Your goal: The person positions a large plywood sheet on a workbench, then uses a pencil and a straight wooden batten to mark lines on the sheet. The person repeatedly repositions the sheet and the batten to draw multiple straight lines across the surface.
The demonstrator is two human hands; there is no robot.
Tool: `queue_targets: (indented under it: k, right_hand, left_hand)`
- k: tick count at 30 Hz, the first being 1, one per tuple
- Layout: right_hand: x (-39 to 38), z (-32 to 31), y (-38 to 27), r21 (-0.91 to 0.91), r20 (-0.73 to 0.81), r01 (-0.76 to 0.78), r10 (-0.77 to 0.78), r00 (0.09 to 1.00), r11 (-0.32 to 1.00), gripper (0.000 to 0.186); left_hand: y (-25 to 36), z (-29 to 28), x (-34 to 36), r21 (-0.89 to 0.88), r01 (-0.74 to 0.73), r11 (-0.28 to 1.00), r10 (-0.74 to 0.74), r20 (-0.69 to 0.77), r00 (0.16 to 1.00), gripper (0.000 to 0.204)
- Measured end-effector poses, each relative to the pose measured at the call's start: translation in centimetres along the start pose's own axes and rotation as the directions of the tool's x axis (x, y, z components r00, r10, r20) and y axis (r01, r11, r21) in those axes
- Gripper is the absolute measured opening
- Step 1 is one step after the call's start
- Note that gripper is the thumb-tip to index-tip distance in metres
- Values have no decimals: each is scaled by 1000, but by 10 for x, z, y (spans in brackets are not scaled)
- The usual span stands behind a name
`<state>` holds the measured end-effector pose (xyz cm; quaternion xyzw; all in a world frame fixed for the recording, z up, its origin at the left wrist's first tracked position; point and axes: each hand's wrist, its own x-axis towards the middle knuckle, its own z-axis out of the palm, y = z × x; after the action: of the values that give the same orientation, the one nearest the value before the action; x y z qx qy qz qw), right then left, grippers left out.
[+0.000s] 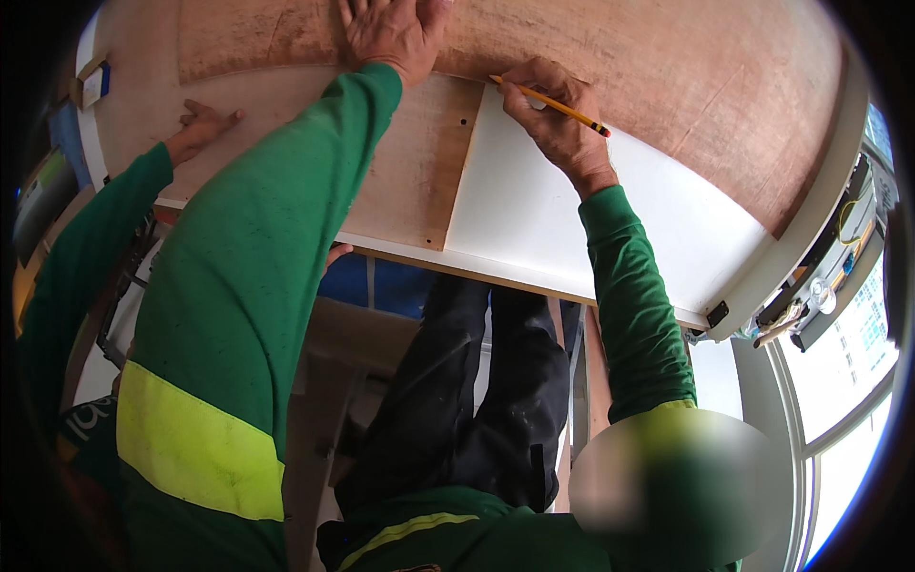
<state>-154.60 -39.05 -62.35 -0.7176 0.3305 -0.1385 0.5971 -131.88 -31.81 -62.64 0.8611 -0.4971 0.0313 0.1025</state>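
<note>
While left hand (396, 36) lies spread on brown board (667, 71), right hand (564, 143) pinches yellow pencil (570, 113).

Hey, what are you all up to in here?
Someone in green sleeves has their left hand laid on a big brown wooden sheet. Their right hand holds a yellow pencil, its tip by the sheet's curved edge, near the corner of a lighter wooden panel. A white surface shows beside that panel. On the left, another person's hand rests on the wood too.
</note>
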Motion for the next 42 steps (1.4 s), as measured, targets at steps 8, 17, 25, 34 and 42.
queue_targets:
  k: [8,17,25,34,42]
  right_hand:
    - [0,-2,-2,-33,10,-7,7,1000,999,12]
    - [-1,-2,-4,-36,10,-12,12,1000,999,12]
    - [-2,-6,-6,-76,72,-33,38,997,997,14]
    - [-45,-70,12,-205,-380,-51,-31,925,977,24]
    - [-53,-159,72,-747,-579,-440,-162,799,499,41]
  left_hand:
    - [-3,0,0,-10,-11,1000,11,10,1000,63]
    - [-2,0,0,-7,-5,1000,5,23,1000,64]
    - [0,-4,5,-13,-15,1000,16,36,999,64]
    - [-6,-7,2,-56,11,998,-9,42,999,64]
    - [-11,4,2,-95,40,995,-36,42,998,65]
